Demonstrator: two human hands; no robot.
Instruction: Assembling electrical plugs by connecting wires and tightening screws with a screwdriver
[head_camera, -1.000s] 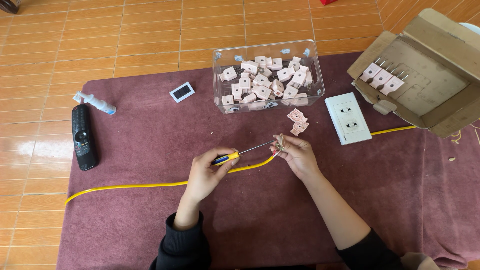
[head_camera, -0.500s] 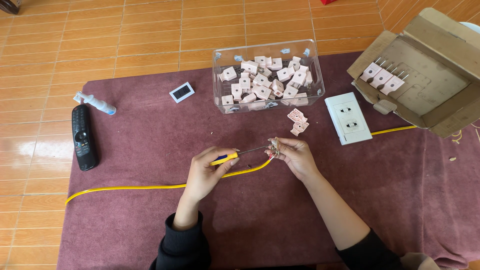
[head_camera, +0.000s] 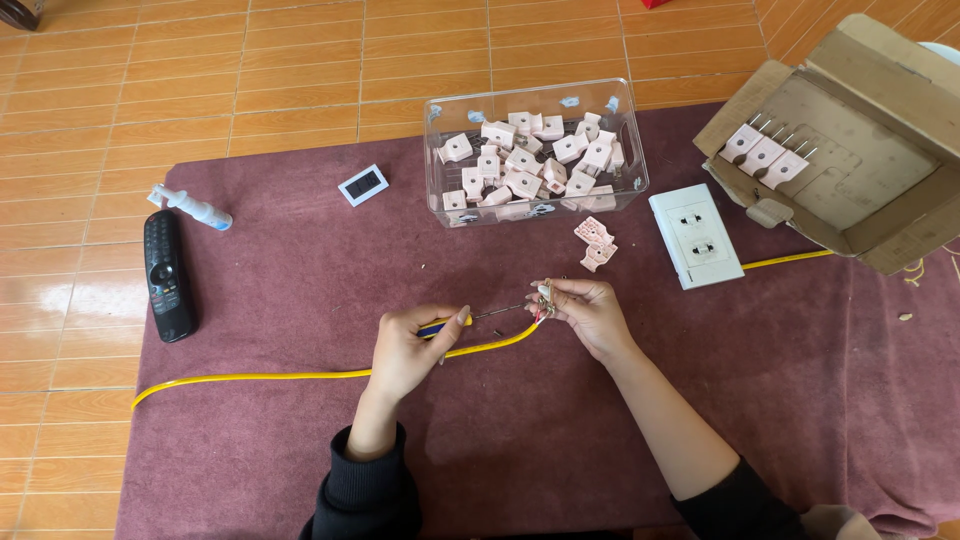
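— Since a second ago, what is changing?

— Little; my left hand (head_camera: 412, 345) is still clamping the screwdriver (head_camera: 455, 322), tip staying at the plug (head_camera: 545, 297).

— And your right hand (head_camera: 590, 312)?

— It's pinching that plug, near the middle of the maroon cloth (head_camera: 300, 260), where the yellow cable (head_camera: 300, 376) is ending.

— Spare plugs?

— They're lying in the clear bin (head_camera: 535, 155), far side.

Bare cloth (head_camera: 300, 290) left of hands; clear bin (head_camera: 535, 205), socket plate (head_camera: 696, 237) (ahead) block.

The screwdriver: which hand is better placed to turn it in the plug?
Probably left. The left hand holds the screwdriver, its tip pointing at the plug. The right hand pinches that plug at the yellow cable end.
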